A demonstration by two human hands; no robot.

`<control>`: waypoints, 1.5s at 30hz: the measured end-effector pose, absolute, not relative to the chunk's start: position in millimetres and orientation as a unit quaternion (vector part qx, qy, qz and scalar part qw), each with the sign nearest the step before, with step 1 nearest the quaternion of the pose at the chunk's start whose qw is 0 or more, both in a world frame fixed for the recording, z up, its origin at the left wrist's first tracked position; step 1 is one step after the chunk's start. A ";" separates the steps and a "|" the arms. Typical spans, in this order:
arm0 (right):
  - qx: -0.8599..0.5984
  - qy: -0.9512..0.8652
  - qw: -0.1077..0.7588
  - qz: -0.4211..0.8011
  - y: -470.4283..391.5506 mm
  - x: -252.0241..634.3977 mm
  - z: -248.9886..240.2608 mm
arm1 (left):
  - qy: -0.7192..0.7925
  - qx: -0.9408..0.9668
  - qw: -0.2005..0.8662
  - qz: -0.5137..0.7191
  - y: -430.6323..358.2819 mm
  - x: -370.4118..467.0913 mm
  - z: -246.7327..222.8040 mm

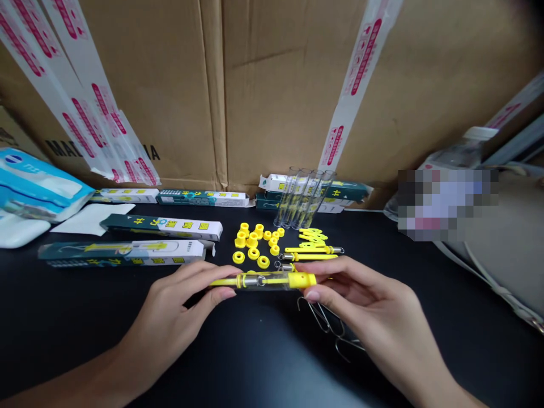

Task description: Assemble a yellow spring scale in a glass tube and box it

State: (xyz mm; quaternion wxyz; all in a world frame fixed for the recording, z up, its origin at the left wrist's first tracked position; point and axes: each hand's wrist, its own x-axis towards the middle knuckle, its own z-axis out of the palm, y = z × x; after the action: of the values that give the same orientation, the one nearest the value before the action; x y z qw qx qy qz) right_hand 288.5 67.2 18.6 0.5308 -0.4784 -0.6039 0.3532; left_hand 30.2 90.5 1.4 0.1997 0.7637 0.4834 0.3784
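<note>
A clear tube (276, 280) with a yellow rod, a metal spring and a yellow end cap (302, 280) lies level between my hands. My left hand (182, 311) pinches its left end, and my right hand (365, 306) grips the capped right end. Just behind are several yellow caps and rings (252, 254), yellow rods with springs (312, 250) and small yellow-green pieces (313, 237). Several clear tubes (304, 198) stand upright farther back. Metal hooks (321, 317) lie beside my right hand, partly hidden by it.
Printed narrow boxes (127, 253) lie at the left and along the large cardboard (272, 85) at the back. A blue packet (38, 184) is at far left. On the right are a plastic bottle (459, 150) and a beige bag (501, 238).
</note>
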 end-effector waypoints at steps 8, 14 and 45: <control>-0.467 -0.588 0.529 0.395 71.2 291.3 13.0 | 0.468 0.778 0.179 0.380 91.9 31.3 2.0; -0.500 -0.553 0.498 0.443 73.4 293.5 23.2 | 0.434 0.804 0.151 0.378 82.0 29.1 -4.7; -0.463 -0.473 0.437 0.609 78.1 292.3 25.6 | 0.374 0.855 0.111 0.342 74.2 26.8 0.9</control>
State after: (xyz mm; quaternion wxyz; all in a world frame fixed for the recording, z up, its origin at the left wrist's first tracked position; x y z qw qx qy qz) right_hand 292.3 78.1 25.6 0.4370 -0.4626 -0.4735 0.6090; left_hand 26.8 74.2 0.9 0.1113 0.8552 0.3737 0.3416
